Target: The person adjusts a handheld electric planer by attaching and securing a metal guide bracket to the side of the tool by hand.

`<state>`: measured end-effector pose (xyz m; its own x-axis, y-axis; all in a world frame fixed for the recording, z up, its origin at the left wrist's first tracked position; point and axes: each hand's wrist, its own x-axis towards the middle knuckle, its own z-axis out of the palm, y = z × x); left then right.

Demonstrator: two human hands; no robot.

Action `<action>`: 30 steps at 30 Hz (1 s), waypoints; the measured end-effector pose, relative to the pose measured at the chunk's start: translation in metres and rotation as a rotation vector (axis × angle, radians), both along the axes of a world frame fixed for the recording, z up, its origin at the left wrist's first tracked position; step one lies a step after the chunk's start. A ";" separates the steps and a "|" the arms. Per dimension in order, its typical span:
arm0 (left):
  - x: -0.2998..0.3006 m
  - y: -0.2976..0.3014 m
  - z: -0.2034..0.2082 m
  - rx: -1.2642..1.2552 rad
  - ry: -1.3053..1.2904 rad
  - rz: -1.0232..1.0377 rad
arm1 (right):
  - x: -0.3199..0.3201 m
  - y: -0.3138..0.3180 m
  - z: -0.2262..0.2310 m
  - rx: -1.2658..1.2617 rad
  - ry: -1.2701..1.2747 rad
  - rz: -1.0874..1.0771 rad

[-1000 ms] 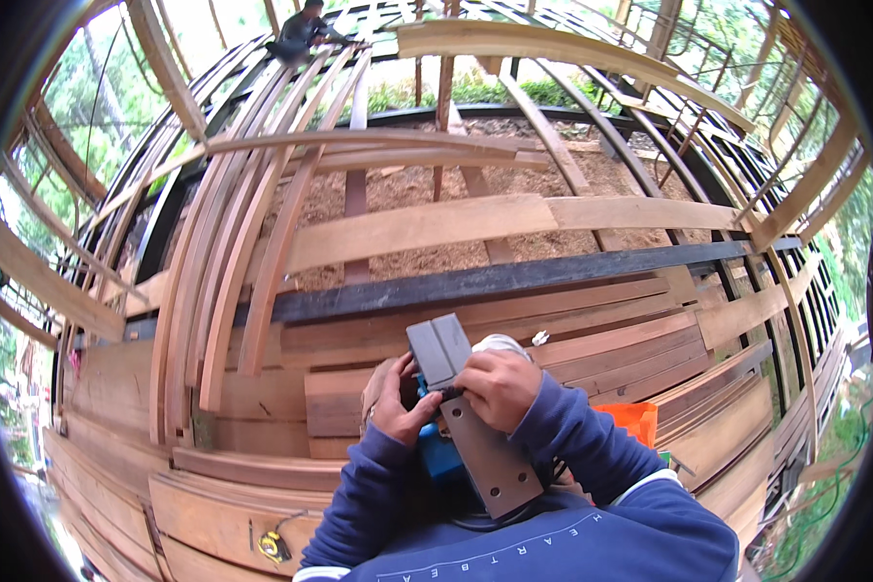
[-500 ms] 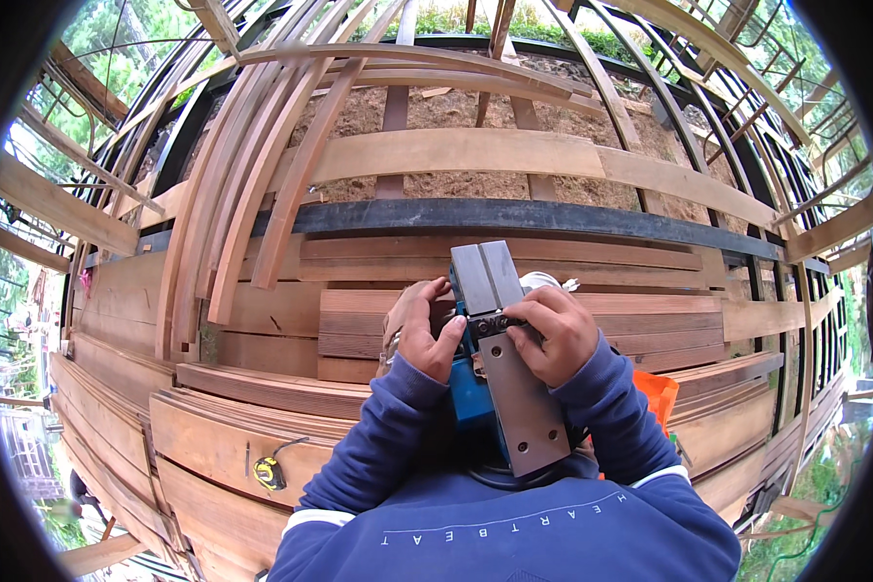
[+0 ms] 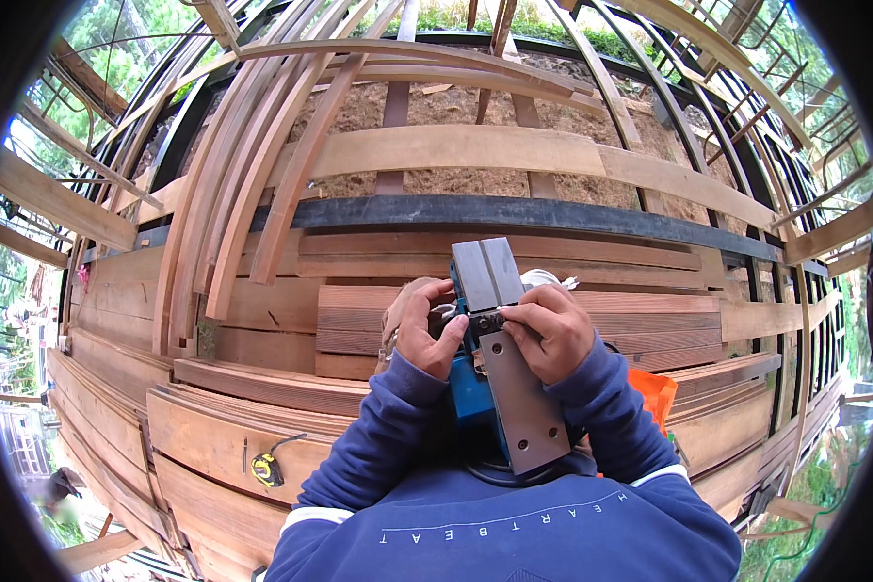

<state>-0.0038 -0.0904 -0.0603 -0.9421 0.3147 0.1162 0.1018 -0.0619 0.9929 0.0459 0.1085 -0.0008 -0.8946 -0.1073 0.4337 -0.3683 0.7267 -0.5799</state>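
Note:
A blue electric hand planer (image 3: 470,388) lies upside down against my body, its two flat grey sole plates facing up. Between the plates sits the dark cutter block (image 3: 485,323). My left hand (image 3: 429,330) cups the planer's left side near the front plate, thumb beside the cutter block. With thumb and index finger drawn together, my right hand (image 3: 555,335) presses at the right end of the cutter block. Whatever small part may be between those fingertips is hidden.
Stacked brown boards (image 3: 640,325) lie beyond the planer. Long timber strips (image 3: 238,184) slant away at the left. A yellow-black tape measure (image 3: 267,470) rests on boards at lower left, beside a thin dark stick (image 3: 244,459). An orange bag (image 3: 654,393) is by my right forearm.
My right hand's fingers have shifted very slightly to the left at the cutter block. The left hand and the planer stay nearly the same.

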 end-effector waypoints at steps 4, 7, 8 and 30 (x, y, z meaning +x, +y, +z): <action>0.000 -0.001 -0.002 -0.011 0.002 0.005 | -0.002 -0.002 0.002 0.080 0.021 -0.036; 0.000 -0.001 0.000 -0.019 -0.004 -0.004 | -0.001 -0.003 0.003 0.025 0.003 -0.045; 0.000 -0.001 0.001 -0.027 0.000 -0.007 | -0.001 -0.003 0.004 -0.010 -0.005 -0.046; -0.005 -0.003 0.004 -0.150 0.126 -0.010 | -0.004 -0.003 0.000 -0.060 -0.038 0.004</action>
<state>-0.0084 -0.0936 -0.0565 -0.9198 0.3464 0.1842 0.2259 0.0839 0.9705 0.0422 0.1054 -0.0009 -0.9100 -0.0861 0.4055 -0.3485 0.6886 -0.6359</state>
